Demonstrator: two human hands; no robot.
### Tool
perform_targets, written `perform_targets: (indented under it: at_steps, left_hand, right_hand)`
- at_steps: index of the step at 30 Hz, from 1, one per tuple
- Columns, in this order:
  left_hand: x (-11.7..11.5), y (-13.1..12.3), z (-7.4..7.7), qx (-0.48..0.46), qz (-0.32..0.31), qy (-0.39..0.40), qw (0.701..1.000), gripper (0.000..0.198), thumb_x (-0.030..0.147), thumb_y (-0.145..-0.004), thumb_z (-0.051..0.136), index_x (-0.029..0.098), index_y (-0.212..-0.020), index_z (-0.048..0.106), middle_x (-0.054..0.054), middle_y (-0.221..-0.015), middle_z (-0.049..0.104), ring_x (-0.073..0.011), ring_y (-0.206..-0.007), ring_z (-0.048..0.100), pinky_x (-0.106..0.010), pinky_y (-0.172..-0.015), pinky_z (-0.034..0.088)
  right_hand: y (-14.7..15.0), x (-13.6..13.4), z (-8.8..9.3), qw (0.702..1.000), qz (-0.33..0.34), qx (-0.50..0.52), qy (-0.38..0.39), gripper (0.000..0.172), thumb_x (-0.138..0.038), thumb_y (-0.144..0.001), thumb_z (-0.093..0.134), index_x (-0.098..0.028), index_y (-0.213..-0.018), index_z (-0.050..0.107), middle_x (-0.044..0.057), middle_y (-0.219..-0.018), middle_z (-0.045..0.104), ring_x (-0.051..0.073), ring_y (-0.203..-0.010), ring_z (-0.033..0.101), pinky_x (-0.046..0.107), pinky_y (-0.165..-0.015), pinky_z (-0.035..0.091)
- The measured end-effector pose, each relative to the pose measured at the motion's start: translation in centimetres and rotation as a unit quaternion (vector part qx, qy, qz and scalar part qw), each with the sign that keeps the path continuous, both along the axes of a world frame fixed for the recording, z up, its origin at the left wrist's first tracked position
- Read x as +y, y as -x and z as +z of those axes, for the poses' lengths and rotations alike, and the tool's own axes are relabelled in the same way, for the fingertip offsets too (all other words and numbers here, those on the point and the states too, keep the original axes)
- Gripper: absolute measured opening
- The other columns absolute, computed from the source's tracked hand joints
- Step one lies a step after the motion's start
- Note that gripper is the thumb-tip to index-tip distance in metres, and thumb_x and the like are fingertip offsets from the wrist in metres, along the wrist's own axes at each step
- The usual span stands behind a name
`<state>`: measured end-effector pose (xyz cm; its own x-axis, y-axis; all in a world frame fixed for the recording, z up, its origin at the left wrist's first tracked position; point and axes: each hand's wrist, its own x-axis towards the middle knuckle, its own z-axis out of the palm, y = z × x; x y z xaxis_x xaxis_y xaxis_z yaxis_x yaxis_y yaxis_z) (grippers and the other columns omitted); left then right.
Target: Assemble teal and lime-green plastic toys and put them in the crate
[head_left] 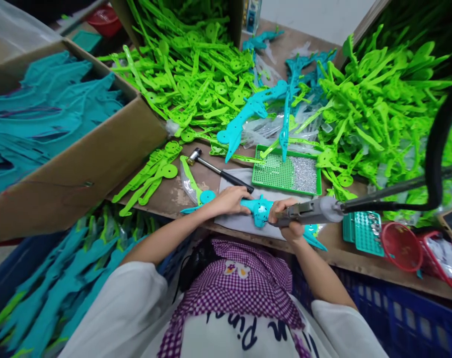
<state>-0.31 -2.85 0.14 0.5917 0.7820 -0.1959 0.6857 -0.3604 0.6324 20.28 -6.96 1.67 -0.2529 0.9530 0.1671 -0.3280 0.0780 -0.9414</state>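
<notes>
My left hand (pixel 233 200) grips one side of a turquoise plastic part (pixel 261 210) with rounded ends and pointed tips, steadying it on a grey cloth (pixel 244 224). In my right hand (pixel 288 219) is a grey power screwdriver (pixel 317 211), held nearly level over the part's right side. My fingers hide its tip, so contact with a screw cannot be seen. Just beyond the cloth, a green perforated tray (pixel 272 170) has small silver screws (pixel 305 174) heaped on its right side. A hammer (pixel 220 172) with a black handle lies beyond my left hand.
Lime-green plastic parts (pixel 211 94) pile up across the back, more (pixel 382 94) at the right. A cardboard box (pixel 110 159) of turquoise pieces stands left. Turquoise trays (pixel 367 233) and a red basket (pixel 402 247) sit front right. A black cable (pixel 434 149) hangs at right.
</notes>
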Motion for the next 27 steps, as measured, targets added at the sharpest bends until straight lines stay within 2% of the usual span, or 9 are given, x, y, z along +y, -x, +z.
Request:
perform_targets:
  at_steps: [5, 9, 12, 14, 16, 17, 20, 24, 27]
  left_hand:
    - [0.0, -0.1, 0.4, 0.021, -0.003, -0.004, 1.000, 0.048, 0.042, -0.072, 0.076, 0.023, -0.116, 0.068, -0.006, -0.100, 0.065, -0.0255, -0.095, 0.062, -0.030, -0.078, 0.044]
    - [0.0, 0.0, 0.1, 0.012, 0.005, -0.008, 1.000, 0.049, 0.044, -0.072, 0.076, 0.025, -0.116, 0.068, -0.005, -0.099, 0.064, -0.0249, -0.095, 0.062, -0.029, -0.078, 0.044]
    - [0.0, 0.0, -0.2, 0.000, 0.001, -0.004, 1.000, 0.049, 0.044, -0.072, 0.076, 0.025, -0.116, 0.068, -0.006, -0.099, 0.064, -0.0253, -0.097, 0.061, -0.030, -0.079, 0.045]
    - [0.1, 0.1, -0.2, -0.004, -0.001, -0.001, 1.000, 0.049, 0.044, -0.072, 0.076, 0.024, -0.116, 0.068, -0.007, -0.102, 0.064, -0.0263, -0.100, 0.061, -0.031, -0.081, 0.045]
    - [0.2, 0.1, -0.2, -0.007, -0.001, 0.002, 1.000, 0.050, 0.045, -0.073, 0.075, 0.023, -0.117, 0.067, -0.008, -0.107, 0.064, -0.0271, -0.103, 0.060, -0.032, -0.084, 0.045]
    - [0.2, 0.1, -0.2, -0.006, 0.000, 0.003, 1.000, 0.051, 0.046, -0.073, 0.075, 0.023, -0.117, 0.067, -0.008, -0.108, 0.064, -0.0273, -0.103, 0.060, -0.032, -0.085, 0.045]
    - [0.1, 0.1, -0.3, 0.001, 0.003, 0.005, 1.000, 0.050, 0.047, -0.074, 0.074, 0.024, -0.117, 0.066, -0.007, -0.106, 0.064, -0.0268, -0.102, 0.060, -0.032, -0.083, 0.046]
    - [0.1, 0.1, -0.2, 0.001, -0.001, 0.010, 1.000, 0.050, 0.045, -0.074, 0.075, 0.023, -0.118, 0.066, -0.006, -0.103, 0.064, -0.0259, -0.101, 0.060, -0.031, -0.082, 0.046]
    - [0.2, 0.1, 0.0, -0.004, 0.003, 0.019, 1.000, 0.050, 0.044, -0.074, 0.075, 0.022, -0.118, 0.066, -0.006, -0.103, 0.063, -0.0256, -0.102, 0.060, -0.032, -0.083, 0.045]
  right_hand:
    - [-0.3, -0.8, -1.6, 0.999, 0.034, -0.007, 0.004, 0.058, -0.078, -0.061, 0.063, -0.023, -0.079, 0.056, 0.000, -0.056, 0.058, 0.016, -0.046, 0.053, 0.030, -0.042, 0.045]
    - [-0.3, -0.4, 0.0, 1.000, 0.029, -0.001, -0.008, 0.058, -0.077, -0.060, 0.064, -0.022, -0.078, 0.057, -0.003, -0.051, 0.054, 0.014, -0.042, 0.051, 0.028, -0.039, 0.043]
    - [-0.1, 2.4, 2.5, 0.997, -0.055, 0.027, -0.051, 0.055, -0.076, -0.068, 0.058, -0.022, -0.079, 0.059, -0.004, -0.048, 0.051, 0.013, -0.038, 0.048, 0.025, -0.035, 0.039]
    - [0.3, 5.8, 3.8, 0.981, -0.161, 0.048, -0.099, 0.054, -0.075, -0.068, 0.056, -0.023, -0.079, 0.060, -0.006, -0.047, 0.048, 0.011, -0.037, 0.047, 0.024, -0.035, 0.037]
    - [0.9, 9.6, 4.1, 0.968, -0.232, 0.013, -0.096, 0.048, -0.070, -0.071, 0.057, -0.022, -0.080, 0.061, -0.006, -0.049, 0.049, 0.009, -0.038, 0.046, 0.022, -0.036, 0.036]
    - [1.2, 11.3, 3.9, 0.963, -0.251, -0.023, -0.094, 0.045, -0.066, -0.073, 0.057, -0.021, -0.078, 0.062, -0.006, -0.048, 0.050, 0.009, -0.038, 0.046, 0.022, -0.037, 0.036]
    - [1.8, 14.7, 2.6, 0.966, -0.235, -0.072, -0.086, 0.037, -0.055, -0.076, 0.060, -0.019, -0.074, 0.062, -0.004, -0.050, 0.054, 0.009, -0.041, 0.049, 0.023, -0.041, 0.038]
    - [1.9, 15.5, 0.8, 0.968, -0.224, -0.050, -0.100, 0.032, -0.050, -0.077, 0.060, -0.018, -0.073, 0.063, -0.004, -0.051, 0.056, 0.009, -0.041, 0.050, 0.023, -0.041, 0.038]
    - [1.9, 15.4, 0.3, 0.968, -0.224, -0.052, -0.099, 0.032, -0.051, -0.077, 0.060, -0.019, -0.074, 0.064, -0.005, -0.049, 0.055, 0.009, -0.040, 0.049, 0.023, -0.041, 0.038]
